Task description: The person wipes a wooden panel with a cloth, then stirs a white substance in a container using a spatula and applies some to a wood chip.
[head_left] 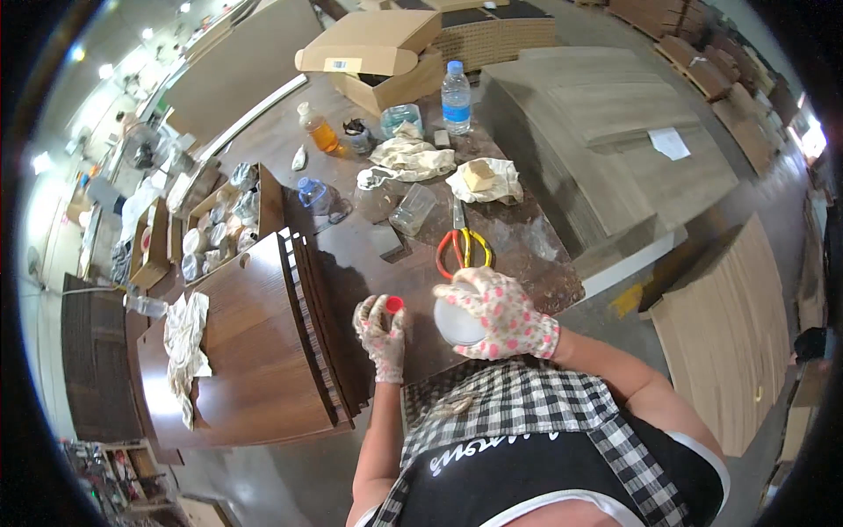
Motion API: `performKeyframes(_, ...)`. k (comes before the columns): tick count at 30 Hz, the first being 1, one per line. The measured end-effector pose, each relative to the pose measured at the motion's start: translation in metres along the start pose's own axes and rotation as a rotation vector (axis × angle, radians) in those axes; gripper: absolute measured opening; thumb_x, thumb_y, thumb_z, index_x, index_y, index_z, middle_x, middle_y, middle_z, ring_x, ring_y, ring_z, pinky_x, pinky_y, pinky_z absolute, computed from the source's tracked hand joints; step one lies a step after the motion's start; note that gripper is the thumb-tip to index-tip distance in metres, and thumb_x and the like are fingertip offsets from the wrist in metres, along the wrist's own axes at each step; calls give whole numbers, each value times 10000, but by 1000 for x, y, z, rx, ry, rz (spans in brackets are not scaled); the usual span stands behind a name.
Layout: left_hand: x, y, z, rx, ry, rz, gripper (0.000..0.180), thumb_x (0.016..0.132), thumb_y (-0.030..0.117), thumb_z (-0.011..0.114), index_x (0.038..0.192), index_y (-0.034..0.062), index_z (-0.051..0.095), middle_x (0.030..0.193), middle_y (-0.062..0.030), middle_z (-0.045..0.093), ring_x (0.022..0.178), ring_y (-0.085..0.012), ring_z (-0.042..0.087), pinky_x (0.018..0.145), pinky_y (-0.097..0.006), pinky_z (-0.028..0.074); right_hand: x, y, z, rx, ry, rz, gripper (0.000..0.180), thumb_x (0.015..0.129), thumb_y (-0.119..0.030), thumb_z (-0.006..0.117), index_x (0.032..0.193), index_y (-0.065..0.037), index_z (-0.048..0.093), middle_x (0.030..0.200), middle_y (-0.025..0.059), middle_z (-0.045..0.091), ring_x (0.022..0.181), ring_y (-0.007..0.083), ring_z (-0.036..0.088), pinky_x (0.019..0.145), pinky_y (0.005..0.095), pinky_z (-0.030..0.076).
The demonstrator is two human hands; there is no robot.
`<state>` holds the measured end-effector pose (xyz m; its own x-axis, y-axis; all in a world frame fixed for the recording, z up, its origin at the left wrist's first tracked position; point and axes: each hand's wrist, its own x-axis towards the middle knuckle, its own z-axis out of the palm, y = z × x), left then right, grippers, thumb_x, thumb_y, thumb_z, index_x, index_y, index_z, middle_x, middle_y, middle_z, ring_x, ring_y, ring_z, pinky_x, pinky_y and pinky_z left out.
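Slantwise, right hand (pixel 499 316) around a white container (pixel 455 324)

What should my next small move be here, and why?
I'd probably bring the red cap in your left hand closer to the round pale container in your right hand. They're held side by side with a gap between them, and both hands are occupied. Whether the two fit together, I can't tell.
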<state>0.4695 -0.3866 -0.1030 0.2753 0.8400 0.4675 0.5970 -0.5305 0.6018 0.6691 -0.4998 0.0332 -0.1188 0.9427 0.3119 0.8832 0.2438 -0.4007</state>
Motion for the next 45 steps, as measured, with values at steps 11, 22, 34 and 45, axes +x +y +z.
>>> performKeyframes(11, -20, -16, 11, 31, 84, -259, 563, 802, 149, 637, 1308, 60, 407, 1290, -174, 439, 1195, -312, 418, 1006, -415, 333, 51, 21, 34, 213, -268, -390, 696, 652, -361, 687, 1254, -104, 449, 1143, 179, 453, 994, 313, 484, 810, 414, 406)
performKeyframes(22, -53, 87, -9, -800, -74, -566, 1010, 627, 348, 814, 1365, 0, 218, 1258, -124, 462, 1117, -209, 503, 933, -348, 436, 69, 9, 46, 113, -268, -406, 743, 638, -456, 661, 1213, -31, 457, 1097, 180, 484, 965, 313, 496, 769, 414, 405)
performKeyframes(34, 3, 91, 18, -575, -121, -383, 650, 600, 241, 817, 1126, 38, 493, 1020, -117, 590, 941, -235, 599, 789, -343, 478, 84, 31, -1, 368, -56, -328, 553, 662, -418, 696, 1109, -106, 604, 981, 196, 522, 868, 320, 552, 755, 404, 455)
performKeyframes(45, 14, 91, -1, -775, -249, -468, 737, 588, 281, 819, 1197, 35, 483, 1130, -125, 568, 1049, -228, 558, 910, -346, 427, 82, 46, -6, 423, 15, -485, 493, 642, -402, 711, 1048, -131, 644, 984, 213, 529, 867, 346, 553, 767, 427, 450)
